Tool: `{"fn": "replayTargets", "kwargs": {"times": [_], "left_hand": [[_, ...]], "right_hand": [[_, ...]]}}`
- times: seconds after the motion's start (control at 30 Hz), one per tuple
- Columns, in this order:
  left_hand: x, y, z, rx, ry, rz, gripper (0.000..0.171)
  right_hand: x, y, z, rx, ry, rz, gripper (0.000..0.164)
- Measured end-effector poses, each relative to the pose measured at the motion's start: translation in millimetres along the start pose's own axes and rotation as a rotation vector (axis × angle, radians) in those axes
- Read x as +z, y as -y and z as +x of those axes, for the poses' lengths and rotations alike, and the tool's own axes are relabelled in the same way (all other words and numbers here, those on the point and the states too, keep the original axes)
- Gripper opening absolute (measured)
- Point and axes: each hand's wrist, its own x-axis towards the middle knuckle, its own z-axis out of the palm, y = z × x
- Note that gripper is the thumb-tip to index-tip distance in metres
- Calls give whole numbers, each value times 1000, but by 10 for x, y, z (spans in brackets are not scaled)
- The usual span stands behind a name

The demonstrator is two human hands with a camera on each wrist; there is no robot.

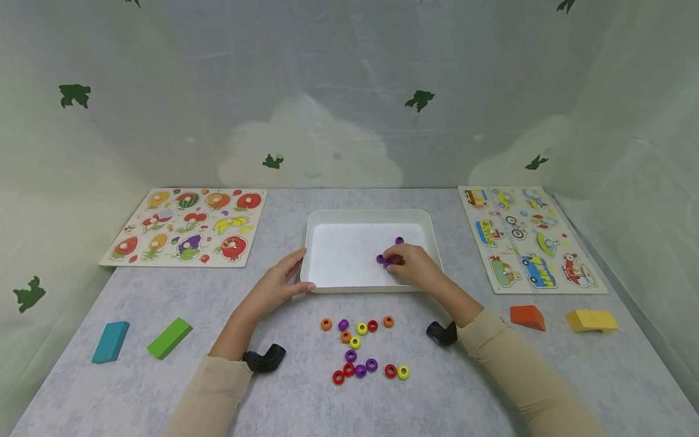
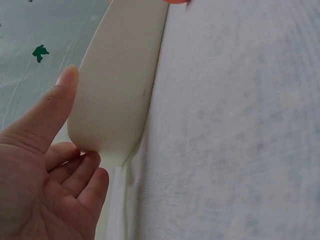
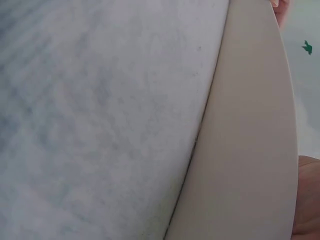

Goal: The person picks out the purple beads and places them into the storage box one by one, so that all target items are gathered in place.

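Note:
A shallow white tray lies in the middle of the table. My left hand holds its near left corner, thumb at the front wall and fingers along the left side; the left wrist view shows the fingertips against the tray wall. Over the tray's right part, my right hand has its fingertips pinched at a purple bead, partly hidden by them. One purple bead lies just left of those fingers, another purple bead behind them. In the right wrist view the tray wall hides most of this hand.
Several loose red, orange, yellow and purple beads lie in front of the tray. A fruit puzzle board is at back left, a vehicle puzzle board at back right. Blue, green, orange and yellow blocks flank the arms.

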Motion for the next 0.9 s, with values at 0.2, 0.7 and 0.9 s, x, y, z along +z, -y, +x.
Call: {"fn": "replayTargets", "kwargs": {"times": [0.2, 0.7, 0.9], "left_hand": [[-20, -106, -32, -2, 4, -9, 81], [-34, -220, -64, -2, 3, -1, 79], [-35, -254, -83, 12, 1, -5, 77]], "right_hand": [[9, 26, 8, 20, 48, -46, 18], [124, 609, -403, -416, 181, 203, 29], [386, 592, -424, -378, 364, 172, 26]]}}
